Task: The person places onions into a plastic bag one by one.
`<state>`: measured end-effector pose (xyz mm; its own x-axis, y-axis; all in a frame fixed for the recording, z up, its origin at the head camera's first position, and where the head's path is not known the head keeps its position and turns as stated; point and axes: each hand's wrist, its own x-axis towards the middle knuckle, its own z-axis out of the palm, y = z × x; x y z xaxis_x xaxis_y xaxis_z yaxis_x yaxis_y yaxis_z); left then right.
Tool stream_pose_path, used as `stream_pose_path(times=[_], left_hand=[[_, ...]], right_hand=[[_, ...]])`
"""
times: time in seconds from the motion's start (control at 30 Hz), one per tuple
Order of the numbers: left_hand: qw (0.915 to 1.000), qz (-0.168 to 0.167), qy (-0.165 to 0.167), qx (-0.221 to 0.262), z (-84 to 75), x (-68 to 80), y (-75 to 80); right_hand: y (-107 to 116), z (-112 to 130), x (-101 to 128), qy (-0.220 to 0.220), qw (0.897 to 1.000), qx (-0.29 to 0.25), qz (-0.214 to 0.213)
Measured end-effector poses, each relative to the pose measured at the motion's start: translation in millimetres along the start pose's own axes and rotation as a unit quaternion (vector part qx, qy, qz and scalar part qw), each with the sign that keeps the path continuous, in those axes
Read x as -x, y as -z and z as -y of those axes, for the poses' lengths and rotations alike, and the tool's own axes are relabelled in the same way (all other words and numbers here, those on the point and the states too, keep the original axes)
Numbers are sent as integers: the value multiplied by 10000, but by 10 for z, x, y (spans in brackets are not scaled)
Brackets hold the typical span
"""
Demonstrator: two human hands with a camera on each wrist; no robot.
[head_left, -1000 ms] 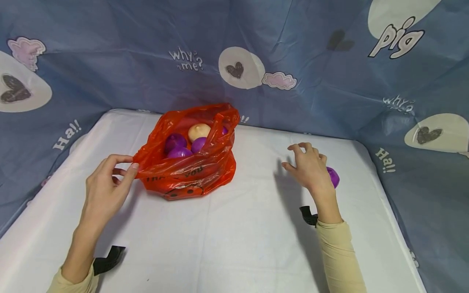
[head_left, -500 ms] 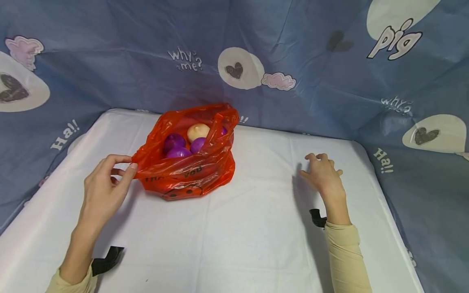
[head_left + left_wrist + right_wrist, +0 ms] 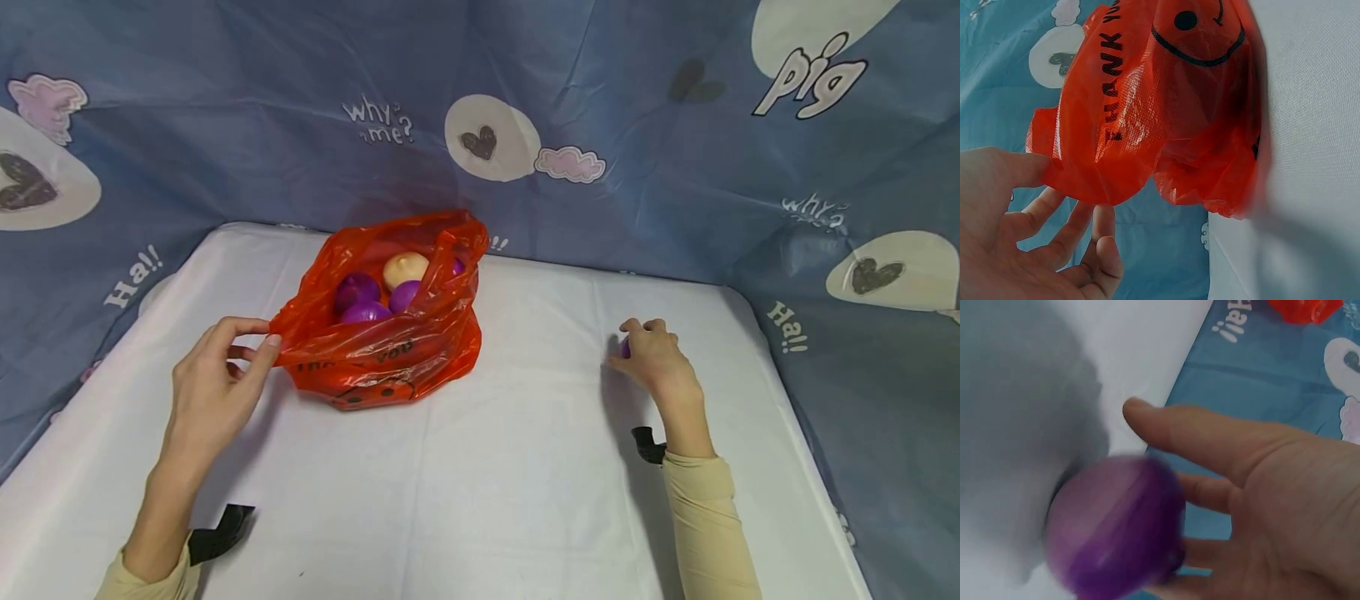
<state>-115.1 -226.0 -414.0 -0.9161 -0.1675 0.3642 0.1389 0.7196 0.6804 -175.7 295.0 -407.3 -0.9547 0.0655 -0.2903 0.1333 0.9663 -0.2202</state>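
Observation:
My left hand (image 3: 217, 383) pinches the edge of a red plastic bag (image 3: 382, 358) between thumb and fingers at the left. Inside the bag's wide mouth lie several purple onions (image 3: 365, 312) and a cream-coloured onion (image 3: 406, 271). In the left wrist view, the rim of the bag (image 3: 1129, 112) is stretched by the pinch. On the right, my right hand (image 3: 658, 358) is at another purple onion (image 3: 1116, 525). Its fingers reach behind this onion, their tips hidden by it, while the right wrist view shows the thumb (image 3: 1172, 428) apart from it.
A white-covered table (image 3: 510, 467) lies under everything, with a blue printed cloth (image 3: 660, 167) rising behind and at both sides. Black straps (image 3: 221, 535) stick out at the wrists.
The right hand has moved right and over the loose onion, which now shows at the hand's left side, between thumb and fingers. Left hand and bag stay nearly still.

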Motion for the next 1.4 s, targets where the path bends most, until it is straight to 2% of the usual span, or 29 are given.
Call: stream_pose_path(times=[0.13, 0.37, 0.73, 1.03, 1.2, 1.4], left_hand=[[10000, -4, 2, 5, 2, 1, 3], [10000, -2, 8, -11, -3, 2, 7], [10000, 5, -20, 10, -6, -7, -1], [10000, 15, 16, 13, -5, -2, 4], [10000, 9, 23, 24, -10, -2, 8], [10000, 55, 76, -8, -4, 4, 17]], right_hand=[[-26, 84, -5, 313, 9995, -81, 46], [-34, 176, 11, 535, 9984, -107, 134], [-5, 124, 85, 340, 9986, 130, 393], [-2, 164, 94, 702, 9975, 63, -111], [-9, 256, 92, 936, 9941, 129, -525], [10, 434, 105, 1055, 9914, 206, -741]])
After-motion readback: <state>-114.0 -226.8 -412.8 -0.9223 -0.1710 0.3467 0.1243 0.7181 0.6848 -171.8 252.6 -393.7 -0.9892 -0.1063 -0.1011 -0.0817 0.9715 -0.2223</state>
